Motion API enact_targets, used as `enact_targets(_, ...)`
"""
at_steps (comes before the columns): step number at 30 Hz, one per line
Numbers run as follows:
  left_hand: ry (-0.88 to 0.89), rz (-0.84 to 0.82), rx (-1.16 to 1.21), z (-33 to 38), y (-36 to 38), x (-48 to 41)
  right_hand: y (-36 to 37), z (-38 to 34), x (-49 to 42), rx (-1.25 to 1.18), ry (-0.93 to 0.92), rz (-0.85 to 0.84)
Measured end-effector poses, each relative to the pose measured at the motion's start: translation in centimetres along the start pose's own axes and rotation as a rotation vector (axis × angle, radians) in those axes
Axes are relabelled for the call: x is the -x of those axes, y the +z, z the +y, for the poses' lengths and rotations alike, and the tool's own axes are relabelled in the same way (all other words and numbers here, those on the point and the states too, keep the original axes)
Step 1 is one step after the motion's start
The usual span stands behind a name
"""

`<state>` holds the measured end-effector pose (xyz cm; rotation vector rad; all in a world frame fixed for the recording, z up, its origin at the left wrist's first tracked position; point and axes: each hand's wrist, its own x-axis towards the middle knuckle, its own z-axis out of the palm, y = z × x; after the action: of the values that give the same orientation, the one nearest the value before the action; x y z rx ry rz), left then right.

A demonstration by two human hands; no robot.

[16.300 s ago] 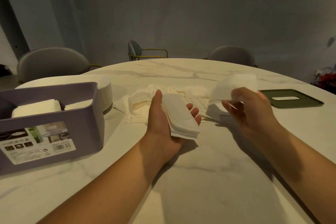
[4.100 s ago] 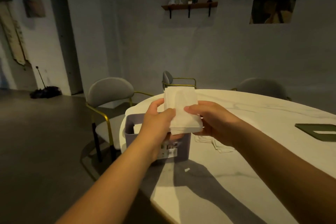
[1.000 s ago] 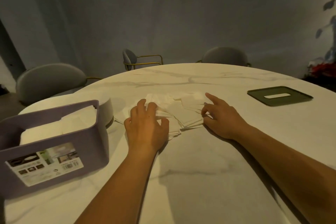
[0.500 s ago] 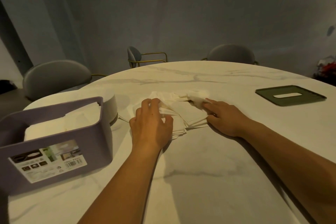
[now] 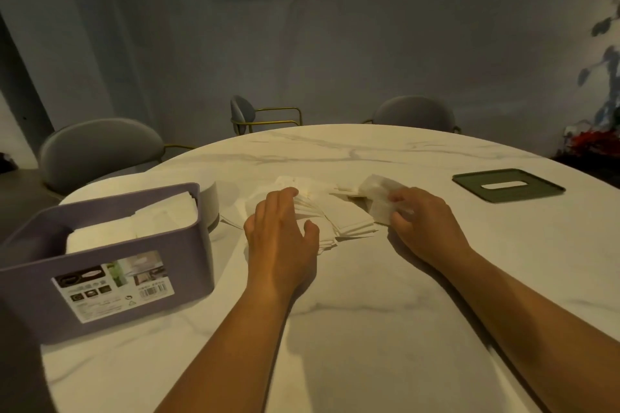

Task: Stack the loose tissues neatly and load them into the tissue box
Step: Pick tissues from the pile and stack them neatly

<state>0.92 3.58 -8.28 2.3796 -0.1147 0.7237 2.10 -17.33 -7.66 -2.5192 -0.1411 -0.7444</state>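
one purple plastic tissue box (image 5: 110, 265), part-filled, sits near left. gathering step, i judge: left hand (image 5: 281, 238) rests spread on the fanned loose white tissues (image 5: 349, 220), too overlapped to count; right hand (image 5: 424, 221) pinches one white tissue sheet (image 5: 377, 193) beside them. next it needs squaring onto the heap. farther: one green slotted lid (image 5: 508, 184), three grey chairs (image 5: 100, 151).

One head-worn view (wide-angle), facing forward and down over the table (image 5: 369, 329), close in, wall (image 5: 335, 60) beyond
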Motion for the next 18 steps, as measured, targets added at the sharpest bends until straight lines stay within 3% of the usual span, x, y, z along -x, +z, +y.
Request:
enact_targets(6, 0.015, -0.022, 0.077, 1.8, 0.0, 2.2, -1.1, -0.8, 1.9, -0.294, 0.181, 0.191)
enact_targets(8, 0.011, -0.068, 0.132, 2.5, -0.2, 2.7, -1.7, -1.1, 2.4, -0.427, 0.327, 0.304)
enact_targets(10, 0.014, -0.097, 0.197, 3.3, -0.4, 3.2, -2.2, -1.4, 2.7, -0.708, 0.552, 0.375)
enact_targets(12, -0.003, -0.127, 0.277, 4.4, -0.4, 3.7, -2.6, -1.5, 3.0, -1.002, 0.730, 0.394)
enact_targets(15, -0.030, -0.212, 0.364, 6.5, 0.1, 4.3, -2.6, -1.1, 2.6, -1.117, 0.880, 0.395)
enact_targets(18, -0.069, -0.253, 0.469, 8.3, 1.0, 4.6, -2.4, -0.7, 2.2, -1.173, 0.834, 0.313)
